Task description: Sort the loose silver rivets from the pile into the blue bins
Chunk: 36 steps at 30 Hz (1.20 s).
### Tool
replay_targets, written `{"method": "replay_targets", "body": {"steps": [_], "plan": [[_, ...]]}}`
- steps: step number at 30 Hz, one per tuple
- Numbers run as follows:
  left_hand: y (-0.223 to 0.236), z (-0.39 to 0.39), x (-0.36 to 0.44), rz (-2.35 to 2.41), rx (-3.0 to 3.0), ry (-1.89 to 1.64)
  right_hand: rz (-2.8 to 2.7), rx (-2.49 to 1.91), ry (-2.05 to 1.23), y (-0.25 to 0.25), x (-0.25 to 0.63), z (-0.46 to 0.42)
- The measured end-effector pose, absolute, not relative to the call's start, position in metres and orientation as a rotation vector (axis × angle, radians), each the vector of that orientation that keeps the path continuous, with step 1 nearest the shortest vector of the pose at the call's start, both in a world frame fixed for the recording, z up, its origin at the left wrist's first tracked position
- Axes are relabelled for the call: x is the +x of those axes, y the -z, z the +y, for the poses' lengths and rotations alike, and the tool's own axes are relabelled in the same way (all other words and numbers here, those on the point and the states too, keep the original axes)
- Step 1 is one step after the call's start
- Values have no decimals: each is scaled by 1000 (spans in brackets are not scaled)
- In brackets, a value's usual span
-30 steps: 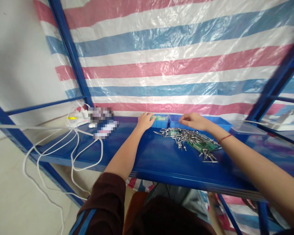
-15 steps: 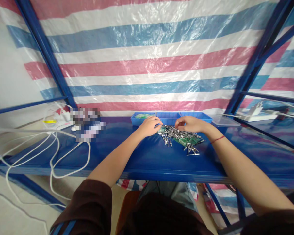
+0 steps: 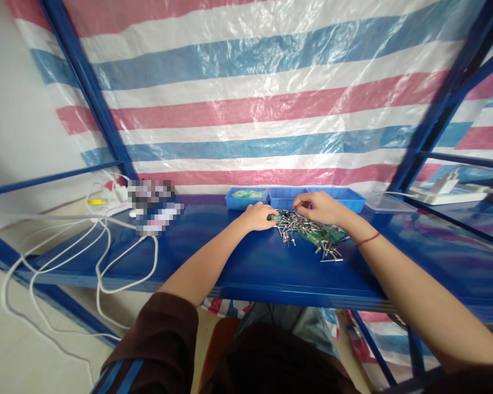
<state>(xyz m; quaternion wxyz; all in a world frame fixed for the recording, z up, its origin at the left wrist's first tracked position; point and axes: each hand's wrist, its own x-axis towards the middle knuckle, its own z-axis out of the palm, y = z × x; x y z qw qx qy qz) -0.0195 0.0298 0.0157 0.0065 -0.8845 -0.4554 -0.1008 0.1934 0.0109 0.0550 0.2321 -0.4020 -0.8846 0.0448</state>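
A heap of silver pop rivets [image 3: 304, 223], thin metal pins with thicker heads, lies on the blue tabletop [image 3: 246, 262]. Flat green pieces [image 3: 314, 237] show among the rivets, too small to tell their kind. At the heap's left edge my left hand [image 3: 259, 216] has its fingers curled on a small dark green piece [image 3: 273, 217]. Over the back of the heap my right hand [image 3: 318, 208] is closed, thumb and fingertips together. Whatever is between those fingertips is too small to make out.
Behind the heap stand blue bins, the left bin [image 3: 230, 203] with green and white items inside. A clear plastic lid [image 3: 388, 202] lies to their right. White cables [image 3: 102, 262] and a blurred-out object [image 3: 152, 191] are on the left; a power strip [image 3: 452, 191] is at right.
The view has shifted, so everything sits slightly further right. My left hand has drawn back from in front of the left bin, which shows more fully. My right hand stays over the heap.
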Motion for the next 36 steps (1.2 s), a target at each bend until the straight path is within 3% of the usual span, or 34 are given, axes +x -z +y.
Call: {"method": "replay_targets", "body": {"steps": [27,31,36], "plan": [[-10,24,-12,-1215,-2621,441,-2475,-1069,-177,-51,183,4],[-11,25,-13,-1263,-2640,590,-2449,-1110,-135,-51,183,5],[-21,31,-16,-1461,-2797,1042,-2288,-1161,-67,-44,181,11]]}}
